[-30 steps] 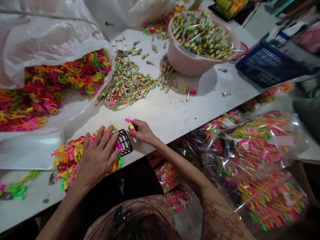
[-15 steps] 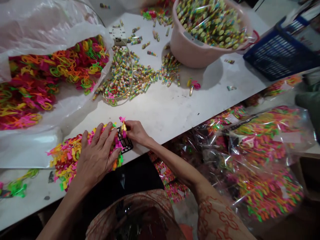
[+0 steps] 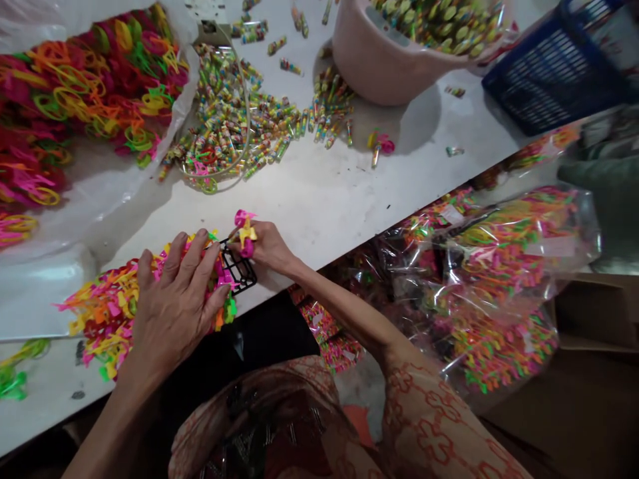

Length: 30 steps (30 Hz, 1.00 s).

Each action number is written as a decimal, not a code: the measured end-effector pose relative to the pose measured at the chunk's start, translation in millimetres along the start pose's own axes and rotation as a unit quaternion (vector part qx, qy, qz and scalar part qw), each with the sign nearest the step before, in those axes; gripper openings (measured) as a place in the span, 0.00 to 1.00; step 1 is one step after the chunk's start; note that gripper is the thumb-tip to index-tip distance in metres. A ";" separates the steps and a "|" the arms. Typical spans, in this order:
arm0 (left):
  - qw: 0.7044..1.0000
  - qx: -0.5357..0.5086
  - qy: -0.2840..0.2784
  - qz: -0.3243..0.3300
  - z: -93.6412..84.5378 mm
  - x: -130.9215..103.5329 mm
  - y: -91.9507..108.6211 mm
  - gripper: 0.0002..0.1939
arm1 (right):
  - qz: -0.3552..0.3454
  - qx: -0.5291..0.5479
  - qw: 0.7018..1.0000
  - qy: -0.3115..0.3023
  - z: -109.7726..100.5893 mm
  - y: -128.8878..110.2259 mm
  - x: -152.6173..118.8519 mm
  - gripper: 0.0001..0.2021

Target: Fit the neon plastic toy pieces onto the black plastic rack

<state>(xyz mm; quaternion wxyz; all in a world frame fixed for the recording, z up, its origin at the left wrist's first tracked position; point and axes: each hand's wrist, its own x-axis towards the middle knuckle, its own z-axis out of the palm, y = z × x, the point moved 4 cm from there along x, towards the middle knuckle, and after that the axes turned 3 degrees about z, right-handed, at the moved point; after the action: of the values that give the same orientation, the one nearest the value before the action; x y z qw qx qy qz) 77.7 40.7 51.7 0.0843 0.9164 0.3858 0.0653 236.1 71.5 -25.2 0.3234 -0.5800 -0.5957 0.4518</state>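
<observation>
My left hand lies spread and flat on a dense bunch of small coloured plastic pieces, pink, yellow, orange and green. Under the right end of the bunch a black plastic grid shows, its left part hidden by the pieces. Over the grid's far edge, my right hand pinches a small pink and yellow plastic piece between thumb and fingers. The piece's exact kind is too small to make out.
A plastic bag of bright plastic pieces lies at left, beside a heap of small candy-like tubes. Behind stand a pink tub of tubes and a blue basket. Filled clear bags lie below the table edge at right.
The view has shifted, so the tub and bags sit higher in the picture. My right hand has lifted the pink and yellow piece slightly off the grid; my left hand stays on the bunch.
</observation>
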 end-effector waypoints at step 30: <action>0.989 -0.011 0.066 0.134 5.2 -9.2 -1.9 0.39 | 0.061 -0.237 0.969 -0.033 -51.2 -5.9 -28.0 0.12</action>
<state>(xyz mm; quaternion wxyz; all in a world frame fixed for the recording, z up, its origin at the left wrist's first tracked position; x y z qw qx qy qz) 70.9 34.9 45.8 0.0594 0.9525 0.2632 0.1410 283.6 52.8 3.7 0.1286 -0.6602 -0.6594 0.3358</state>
